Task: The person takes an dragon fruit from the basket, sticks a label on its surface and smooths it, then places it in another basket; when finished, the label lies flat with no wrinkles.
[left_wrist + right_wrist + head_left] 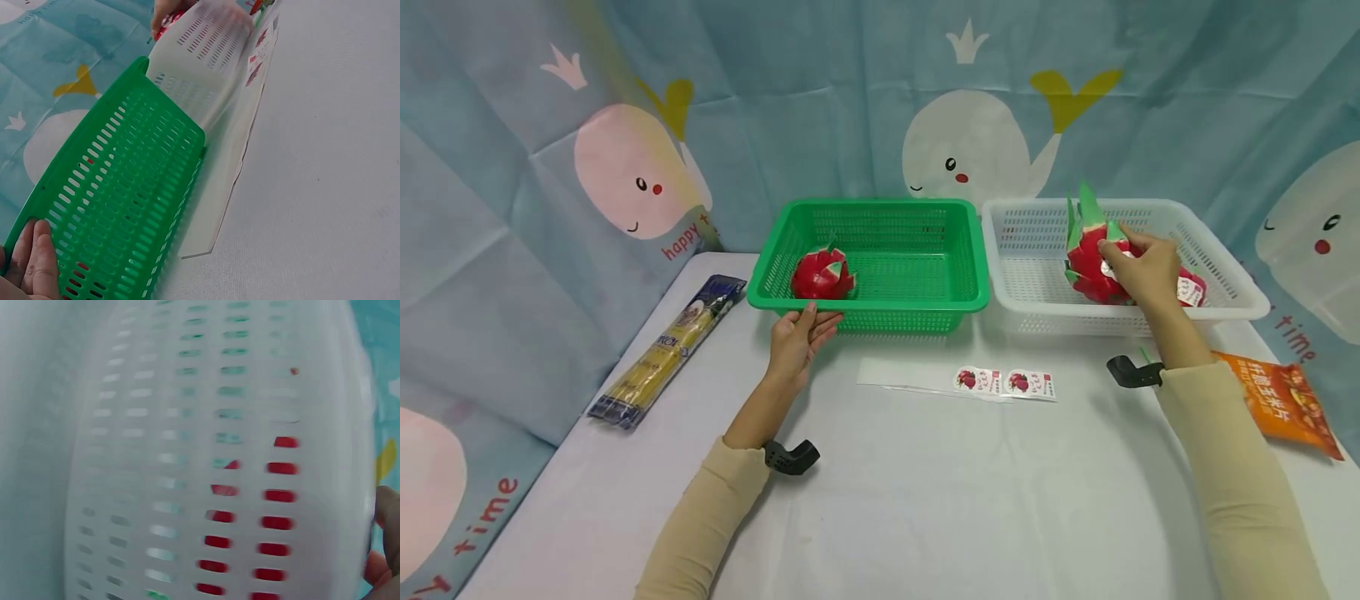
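My left hand [799,340] holds the front rim of a green plastic basket [880,305], thumb over the rim and fingers against the slotted outer wall [125,187]. Inside that basket, at its left, sits a red dragon fruit [822,275] with green-tipped scales. My right hand [1150,265] reaches over the white basket [1037,321] and grips another dragon fruit [1086,258], tall green leaves pointing up, a white label on its side. A further dragon fruit [1193,288] with a label lies behind my right wrist. In the right wrist view, red shows through the white basket's slots [275,522].
A backing strip [917,379] with two dragon fruit stickers [1003,382] lies before the baskets. A pack of noodles [666,350] lies at the left, an orange snack bag [1285,400] at the right, partly behind the right sleeve. A whale-print curtain [820,108] hangs behind.
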Demonstrator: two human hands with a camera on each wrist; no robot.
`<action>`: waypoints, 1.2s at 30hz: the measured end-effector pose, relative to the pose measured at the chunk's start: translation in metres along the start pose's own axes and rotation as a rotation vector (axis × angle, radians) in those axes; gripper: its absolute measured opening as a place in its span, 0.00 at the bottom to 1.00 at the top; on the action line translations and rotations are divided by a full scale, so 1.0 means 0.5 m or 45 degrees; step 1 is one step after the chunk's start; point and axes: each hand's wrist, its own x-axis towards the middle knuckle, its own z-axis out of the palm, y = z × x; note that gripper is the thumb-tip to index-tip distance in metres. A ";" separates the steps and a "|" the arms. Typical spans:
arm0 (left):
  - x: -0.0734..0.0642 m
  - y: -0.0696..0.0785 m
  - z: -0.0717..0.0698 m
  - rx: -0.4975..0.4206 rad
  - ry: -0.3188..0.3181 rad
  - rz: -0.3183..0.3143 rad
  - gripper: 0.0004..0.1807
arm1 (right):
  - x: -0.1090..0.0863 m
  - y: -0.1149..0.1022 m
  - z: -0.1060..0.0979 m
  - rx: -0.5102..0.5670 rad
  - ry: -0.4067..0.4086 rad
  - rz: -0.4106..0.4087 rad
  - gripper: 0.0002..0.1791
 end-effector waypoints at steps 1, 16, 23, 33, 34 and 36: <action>0.000 -0.001 0.000 0.000 0.000 0.004 0.13 | 0.004 0.006 0.003 -0.022 -0.019 0.009 0.37; 0.003 0.004 -0.002 -0.005 0.013 0.013 0.12 | 0.033 0.013 0.022 -0.374 -0.300 -0.117 0.37; 0.006 -0.002 -0.001 0.001 0.013 -0.028 0.11 | 0.025 0.023 0.012 -0.457 -0.355 -0.180 0.40; -0.008 0.025 -0.007 0.224 -0.297 -0.202 0.23 | -0.057 0.018 -0.016 -0.117 0.021 -0.281 0.29; -0.010 0.031 -0.006 0.262 -0.332 -0.197 0.24 | -0.073 0.022 -0.021 -0.057 -0.022 -0.298 0.25; -0.009 0.048 -0.003 0.335 -0.368 -0.155 0.24 | -0.101 0.035 -0.030 0.054 -0.197 -0.309 0.20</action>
